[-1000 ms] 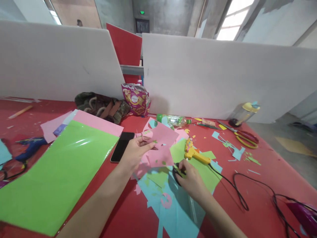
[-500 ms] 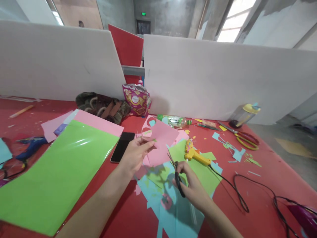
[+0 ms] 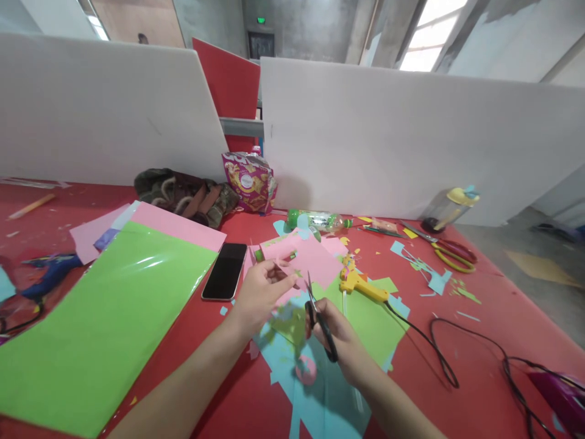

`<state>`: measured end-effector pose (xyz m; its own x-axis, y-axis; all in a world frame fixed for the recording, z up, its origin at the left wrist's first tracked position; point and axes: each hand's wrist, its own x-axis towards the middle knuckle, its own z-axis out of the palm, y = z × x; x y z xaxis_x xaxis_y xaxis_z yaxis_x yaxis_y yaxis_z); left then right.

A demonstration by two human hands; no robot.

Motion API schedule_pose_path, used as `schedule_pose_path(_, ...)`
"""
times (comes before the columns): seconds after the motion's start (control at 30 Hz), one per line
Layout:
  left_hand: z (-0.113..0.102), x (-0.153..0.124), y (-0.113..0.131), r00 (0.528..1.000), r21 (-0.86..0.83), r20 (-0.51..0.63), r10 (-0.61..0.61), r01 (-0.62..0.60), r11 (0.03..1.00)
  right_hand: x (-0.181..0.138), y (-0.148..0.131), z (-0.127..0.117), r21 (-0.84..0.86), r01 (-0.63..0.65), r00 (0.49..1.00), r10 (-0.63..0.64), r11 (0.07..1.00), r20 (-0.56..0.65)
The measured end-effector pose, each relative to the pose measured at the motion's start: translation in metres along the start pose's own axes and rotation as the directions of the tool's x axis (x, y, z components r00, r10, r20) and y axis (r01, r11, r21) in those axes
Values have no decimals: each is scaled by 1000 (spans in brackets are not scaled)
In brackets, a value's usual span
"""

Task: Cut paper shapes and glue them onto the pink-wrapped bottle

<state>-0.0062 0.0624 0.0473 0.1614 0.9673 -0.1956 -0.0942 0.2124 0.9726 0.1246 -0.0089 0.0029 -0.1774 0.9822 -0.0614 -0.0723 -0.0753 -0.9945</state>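
My right hand [image 3: 336, 332] is wrapped around the handles of black-handled scissors [image 3: 325, 326], their blades pointing up and away. Just left of the blades, my left hand [image 3: 267, 289] pinches a small piece of paper [image 3: 298, 281]; its outline blends with the pink sheet [image 3: 320, 259] behind it. Beneath both hands lie light blue paper [image 3: 315, 402] and green paper [image 3: 377, 335], scattered with small cut scraps. A round pink paper piece [image 3: 306, 370] rests on the blue. To the right of the scissors is a yellow glue gun [image 3: 363, 286].
A phone [image 3: 225, 272] and green sheets in clear wrap [image 3: 119, 305] lie on the left. At the back are a snack bag [image 3: 249, 183], a camouflage bag [image 3: 187, 198] and a green bottle [image 3: 317, 221]. Large scissors [image 3: 450, 253] and a black cord [image 3: 443, 366] lie right.
My left hand has come slightly down and right, nearer the scissors. The scissors have turned more upright and moved a little left. Pink paper behind the left hand has shifted.
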Motion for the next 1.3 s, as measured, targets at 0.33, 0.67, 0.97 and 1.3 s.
schedule_pose_path(0.33,1,-1,-2,1000,82,8,-12,12,997,0,0,4,57,-33,998,36,998,-44)
schedule_pose_path(0.67,0,2,-1,998,94,14,-53,51,994,2,6,10,195,-68,982,100,978,-158)
schedule_pose_path(0.97,-3,5,5,994,133,56,-92,84,988,4,17,12,230,-41,970,94,972,-224)
schedule_pose_path(1.3,-17,13,2,965,198,206,-163,122,973,5,24,4,271,-71,995,89,960,-55)
